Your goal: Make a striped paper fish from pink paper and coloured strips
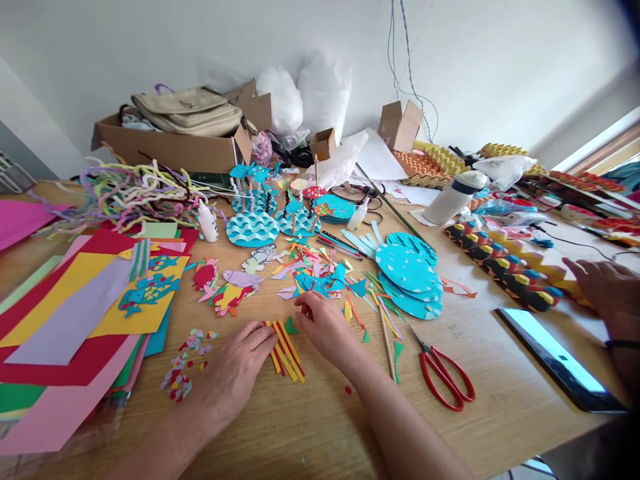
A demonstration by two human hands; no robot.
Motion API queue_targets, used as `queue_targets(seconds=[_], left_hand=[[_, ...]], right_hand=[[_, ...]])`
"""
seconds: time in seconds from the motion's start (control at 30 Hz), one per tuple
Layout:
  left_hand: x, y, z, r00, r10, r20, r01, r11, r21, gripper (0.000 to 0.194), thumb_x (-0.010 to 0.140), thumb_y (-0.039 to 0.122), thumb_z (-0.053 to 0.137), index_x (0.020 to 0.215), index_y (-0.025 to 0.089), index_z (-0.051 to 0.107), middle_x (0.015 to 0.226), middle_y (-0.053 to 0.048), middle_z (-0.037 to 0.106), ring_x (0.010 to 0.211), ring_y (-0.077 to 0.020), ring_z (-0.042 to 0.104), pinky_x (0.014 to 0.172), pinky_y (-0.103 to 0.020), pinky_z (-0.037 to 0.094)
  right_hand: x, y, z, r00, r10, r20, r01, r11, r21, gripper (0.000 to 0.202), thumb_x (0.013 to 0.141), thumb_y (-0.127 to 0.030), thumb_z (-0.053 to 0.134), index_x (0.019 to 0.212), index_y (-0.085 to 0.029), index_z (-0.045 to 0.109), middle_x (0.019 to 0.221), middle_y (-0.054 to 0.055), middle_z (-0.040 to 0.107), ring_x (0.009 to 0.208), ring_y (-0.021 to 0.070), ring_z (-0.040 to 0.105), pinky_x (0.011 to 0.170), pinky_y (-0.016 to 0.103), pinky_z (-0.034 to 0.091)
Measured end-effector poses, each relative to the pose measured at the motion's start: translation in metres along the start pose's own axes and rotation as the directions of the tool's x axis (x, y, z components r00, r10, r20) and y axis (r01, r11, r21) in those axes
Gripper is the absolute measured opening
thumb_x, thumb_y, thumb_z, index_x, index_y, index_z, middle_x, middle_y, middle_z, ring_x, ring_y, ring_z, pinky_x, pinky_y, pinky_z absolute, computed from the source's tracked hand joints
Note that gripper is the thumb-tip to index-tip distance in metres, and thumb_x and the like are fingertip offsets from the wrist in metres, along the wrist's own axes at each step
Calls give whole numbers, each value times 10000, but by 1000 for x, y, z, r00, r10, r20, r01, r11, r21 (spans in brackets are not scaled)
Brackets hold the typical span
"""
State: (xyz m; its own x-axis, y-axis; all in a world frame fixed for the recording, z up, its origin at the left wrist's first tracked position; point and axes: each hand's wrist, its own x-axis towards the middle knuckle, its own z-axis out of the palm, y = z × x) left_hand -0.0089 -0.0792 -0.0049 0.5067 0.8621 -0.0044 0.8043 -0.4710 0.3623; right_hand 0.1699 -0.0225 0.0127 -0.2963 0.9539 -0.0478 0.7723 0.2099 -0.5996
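My left hand (235, 368) rests low over the table, fingers laid flat and their tips touching the left end of a small row of yellow and red paper strips (286, 353). To the right of the strips is my right hand (323, 327), its fingers loosely bent and apart, with nothing visible in them. A green paper scrap (291, 325) lies just by its thumb. Beyond this hand spreads a heap of coloured paper scraps (320, 277). Left of my left hand are small paper dots (180, 373). Paper fish (233, 300) lie further back.
Red-handled scissors (446, 377), a wooden stick (387, 340) and a phone (557, 360) lie to the right. Blue paper discs (410, 267) stand behind the scissors. Coloured paper sheets (65, 320) cover the left side. Another person's hand (600, 283) is at far right.
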Motion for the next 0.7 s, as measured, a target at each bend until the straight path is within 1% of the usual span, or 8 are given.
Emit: queue_targets(seconds=[0.03,0.1,0.2,0.3,0.37,0.47,0.57,0.7], left_hand=[[0,0,1,1000,17,19,-18,999,47,484,761,24,327,1158,153,571,1198,-81,585,1146,-257,465,972,-392,385],[-2,2,4,998,55,21,-57,989,138,485,765,13,331,1160,168,567,1189,-72,591,1133,-249,478,947,-379,413],[-8,6,10,991,125,-43,-110,961,254,485,763,-11,321,1128,181,577,1139,-74,613,1061,-239,528,868,-384,471],[-14,9,14,972,185,-145,-126,931,343,461,774,-16,314,1099,174,580,1082,-84,627,991,-239,560,810,-405,495],[-16,11,15,959,214,-187,-131,917,377,458,777,-22,309,1094,172,577,1057,-84,630,969,-228,569,811,-396,491],[-18,12,12,941,250,-226,-141,901,410,470,786,-28,278,1089,172,576,1031,-74,636,953,-208,574,822,-370,478],[-18,13,9,931,262,-255,-137,896,422,464,810,-14,258,1089,180,575,1029,-54,641,954,-193,571,841,-354,456],[-16,12,16,923,281,-262,-155,896,415,418,843,26,277,1074,196,581,1014,-19,656,923,-182,578,849,-352,430]], right_hand=[[-1,-2,-2,1000,-9,27,8,1000,26,183,751,-126,484,852,-170,630,794,26,635,689,126,541,601,210,354],[-4,-6,-5,992,-22,127,11,997,81,177,766,-143,477,757,-173,652,698,3,635,616,108,524,551,196,338],[-6,-13,-3,971,-29,238,7,995,95,209,768,-156,469,697,-158,666,606,-5,611,528,89,470,481,187,294],[-5,-14,2,961,-53,272,34,997,74,223,762,-160,460,685,-143,668,583,-2,597,501,79,438,451,186,259],[-5,-12,5,956,-67,285,57,997,45,228,761,-167,457,683,-143,670,587,-1,601,501,76,430,448,186,250],[-5,-11,6,954,-74,290,81,997,-11,246,769,-180,444,689,-146,674,600,3,613,502,76,418,454,191,246],[-6,-14,4,955,-49,292,68,996,-54,263,772,-180,430,700,-145,680,612,14,626,499,81,416,457,200,244],[-6,-20,2,946,-25,325,57,994,-89,263,767,-187,430,706,-151,684,637,24,645,513,88,450,454,203,247]])
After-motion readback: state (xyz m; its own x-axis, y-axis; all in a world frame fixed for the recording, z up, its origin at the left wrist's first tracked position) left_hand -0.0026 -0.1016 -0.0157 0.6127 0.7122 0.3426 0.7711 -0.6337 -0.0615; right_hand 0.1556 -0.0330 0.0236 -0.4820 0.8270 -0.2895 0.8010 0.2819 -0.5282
